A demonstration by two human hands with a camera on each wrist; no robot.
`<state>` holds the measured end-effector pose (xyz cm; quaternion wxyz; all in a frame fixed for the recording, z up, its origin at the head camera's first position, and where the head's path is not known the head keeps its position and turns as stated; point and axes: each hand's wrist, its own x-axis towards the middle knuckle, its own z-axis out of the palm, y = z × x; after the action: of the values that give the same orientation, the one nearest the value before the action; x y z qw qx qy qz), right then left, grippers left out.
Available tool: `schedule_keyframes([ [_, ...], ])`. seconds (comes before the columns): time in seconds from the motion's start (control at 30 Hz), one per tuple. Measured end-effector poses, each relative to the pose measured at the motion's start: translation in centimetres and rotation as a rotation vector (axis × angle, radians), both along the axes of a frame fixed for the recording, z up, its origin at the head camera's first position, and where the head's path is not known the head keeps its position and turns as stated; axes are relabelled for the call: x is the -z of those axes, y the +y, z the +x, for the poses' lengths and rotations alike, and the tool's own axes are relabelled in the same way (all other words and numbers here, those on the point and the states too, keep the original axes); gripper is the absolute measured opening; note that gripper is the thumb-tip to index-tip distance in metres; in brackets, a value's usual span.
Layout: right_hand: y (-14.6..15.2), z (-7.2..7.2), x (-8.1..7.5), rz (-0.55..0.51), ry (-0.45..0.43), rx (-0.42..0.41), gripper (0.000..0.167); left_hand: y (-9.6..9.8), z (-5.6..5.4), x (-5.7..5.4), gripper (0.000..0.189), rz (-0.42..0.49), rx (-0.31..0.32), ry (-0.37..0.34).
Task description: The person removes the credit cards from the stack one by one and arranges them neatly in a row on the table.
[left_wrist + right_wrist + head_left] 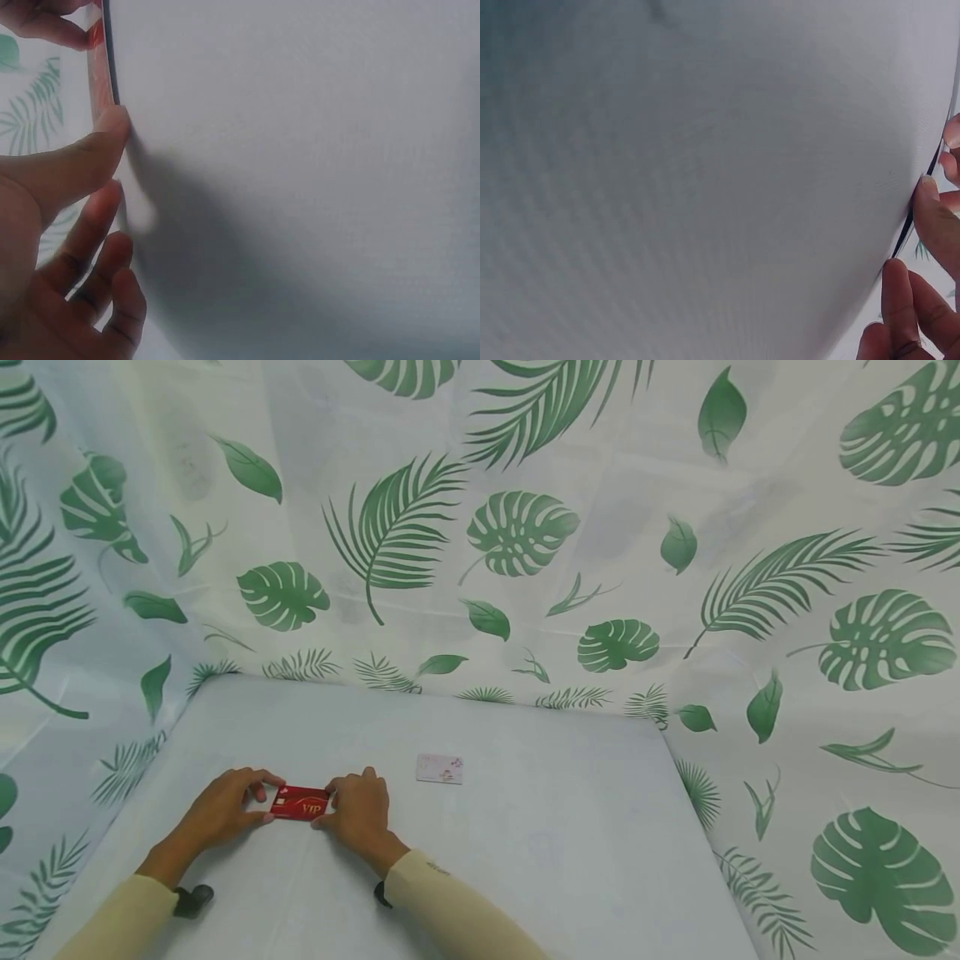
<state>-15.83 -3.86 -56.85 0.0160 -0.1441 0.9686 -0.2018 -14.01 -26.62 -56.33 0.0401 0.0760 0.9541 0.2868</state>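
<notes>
Between my two hands is a red card (300, 803) with "VIP" lettering, face up at the left part of the white table. My left hand (221, 810) holds its left end, thumb at the near corner and a finger at the far corner. At the right end, my right hand (362, 810) grips it the same way with thumb and forefinger. The left wrist view shows the card (100, 79) almost edge-on, low at the tabletop. Only a thin dark edge of the card (904, 231) shows in the right wrist view, beside the right fingers (900, 296).
A pale pink card (440, 768) with a floral print lies flat on the table (555, 843), to the right of and farther back than the red one. Leaf-patterned sheeting (525, 635) stands along the back and both sides of the table.
</notes>
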Motion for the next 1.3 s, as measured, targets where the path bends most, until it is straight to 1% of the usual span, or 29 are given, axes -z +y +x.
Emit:
schedule_keyframes([
  [0.1, 0.0, 0.0, -0.1, 0.017, 0.020, -0.006, 0.046, 0.0, -0.1, 0.0, 0.053, -0.003, -0.004, -0.005],
  [0.3, -0.2, -0.1, 0.1, 0.080, 0.064, 0.001, 0.047, -0.2, -0.2, 0.3, 0.053, -0.011, -0.006, 0.012],
  [0.63, -0.5, -0.3, 0.4, 0.137, 0.112, -0.005, 0.051, -0.4, -0.2, 0.6, 0.054, -0.002, -0.014, 0.022],
  [0.77, -0.4, -0.2, 0.4, 0.146, 0.108, -0.016, 0.052, -0.5, -0.2, 0.8, 0.055, 0.002, -0.009, 0.025],
  [0.93, 0.0, -0.3, 0.6, 0.097, 0.068, -0.037, 0.055, -0.4, 0.0, 0.9, 0.056, 0.004, -0.021, 0.016],
  [1.17, 1.4, -0.8, 0.8, -0.046, -0.022, -0.074, 0.058, -0.2, 0.0, 0.8, 0.059, 0.030, -0.038, 0.008],
  [1.3, 2.5, -0.8, 0.6, -0.128, -0.076, -0.072, 0.057, -0.1, 0.0, 0.6, 0.060, 0.046, -0.050, 0.015],
])
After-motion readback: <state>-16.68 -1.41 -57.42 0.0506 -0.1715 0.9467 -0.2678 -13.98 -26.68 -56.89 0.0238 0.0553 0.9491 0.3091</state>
